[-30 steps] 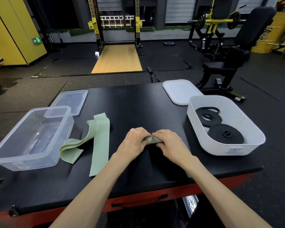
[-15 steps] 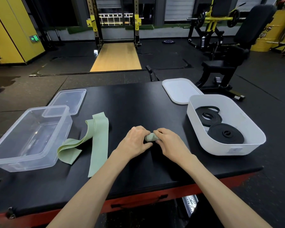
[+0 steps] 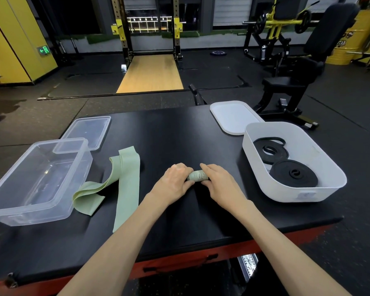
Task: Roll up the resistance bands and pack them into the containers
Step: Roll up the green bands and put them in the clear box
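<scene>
- Black padded table (image 3: 158,133) carries everything
- Clear plastic container (image 3: 30,212) sits at its left edge
- White tub (image 3: 286,192) on the right holds two coiled black bands (image 3: 293,176)
- Loose light-green band (image 3: 127,189) lies partly folded just beside the clear container
- Left hand (image 3: 173,182) and right hand (image 3: 220,182), fingers curled, each grip one end of a small rolled green band (image 3: 198,176) at table centre, between the containers

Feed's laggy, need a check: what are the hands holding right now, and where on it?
A small rolled green band: the left hand grips its left end, the right hand its right end.
</scene>
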A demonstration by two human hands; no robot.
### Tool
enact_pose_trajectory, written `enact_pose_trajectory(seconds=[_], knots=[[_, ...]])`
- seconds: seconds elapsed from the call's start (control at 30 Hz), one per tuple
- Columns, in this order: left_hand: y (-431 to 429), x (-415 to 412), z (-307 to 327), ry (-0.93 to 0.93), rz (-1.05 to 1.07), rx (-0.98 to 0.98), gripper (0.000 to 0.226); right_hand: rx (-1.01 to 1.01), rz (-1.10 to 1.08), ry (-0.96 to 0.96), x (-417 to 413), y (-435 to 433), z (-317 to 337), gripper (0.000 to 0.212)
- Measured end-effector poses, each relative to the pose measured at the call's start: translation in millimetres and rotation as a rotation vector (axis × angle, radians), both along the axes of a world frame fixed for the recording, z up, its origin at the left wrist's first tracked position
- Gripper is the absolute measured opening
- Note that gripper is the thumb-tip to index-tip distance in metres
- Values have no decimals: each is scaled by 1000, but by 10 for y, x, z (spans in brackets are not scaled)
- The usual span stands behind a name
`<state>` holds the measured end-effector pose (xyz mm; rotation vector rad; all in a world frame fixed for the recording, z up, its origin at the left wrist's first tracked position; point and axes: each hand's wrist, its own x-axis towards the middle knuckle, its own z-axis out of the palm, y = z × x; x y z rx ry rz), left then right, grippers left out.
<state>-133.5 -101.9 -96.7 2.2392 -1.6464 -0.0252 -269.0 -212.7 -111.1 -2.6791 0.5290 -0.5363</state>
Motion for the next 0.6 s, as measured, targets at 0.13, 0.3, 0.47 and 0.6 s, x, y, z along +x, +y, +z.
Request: enact_pose_trajectory(seconds=[0.13, 0.3, 0.47, 0.6], knots=[[9, -1, -6, 6, -7, 1, 26, -46, -1, -20, 1, -8, 5, 44], [9, -2, 0, 25, -2, 6, 24, -115, 22, 33, 31, -39, 33, 20], [-8, -1, 90, 101, 77, -16, 22, -202, 28, 45, 97, -22, -52, 34], [-37, 8, 152, 1, 20, 67, 25, -205, 28, 11, 89, -32, -96, 36]])
